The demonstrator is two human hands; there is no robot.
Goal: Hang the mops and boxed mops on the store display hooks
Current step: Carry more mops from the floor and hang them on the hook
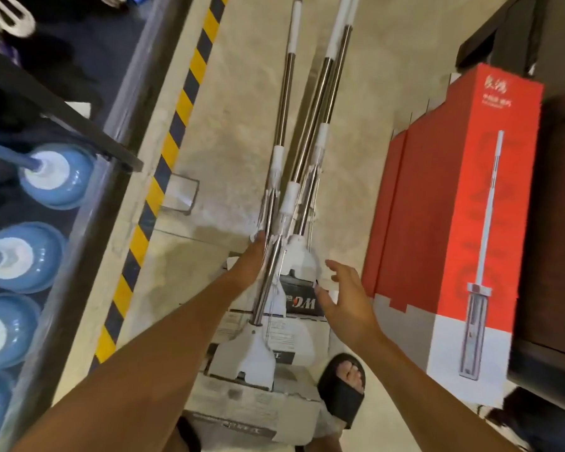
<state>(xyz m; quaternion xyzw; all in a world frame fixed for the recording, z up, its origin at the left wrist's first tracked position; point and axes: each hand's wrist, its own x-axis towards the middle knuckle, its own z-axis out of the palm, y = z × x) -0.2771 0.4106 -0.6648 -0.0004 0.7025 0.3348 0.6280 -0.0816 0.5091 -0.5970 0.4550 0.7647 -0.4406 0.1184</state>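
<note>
Left hand grasping steel pole of mop in bundle lying on floor. Right hand released, fingers spread, just beside mop heads. Red boxed mops standing right.

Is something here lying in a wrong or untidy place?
Yes. The loose mops lie on the floor in a crossed, uneven pile, their heads on flat cardboard, not on hooks. The left hand touches one handle; the right hand is open.
</note>
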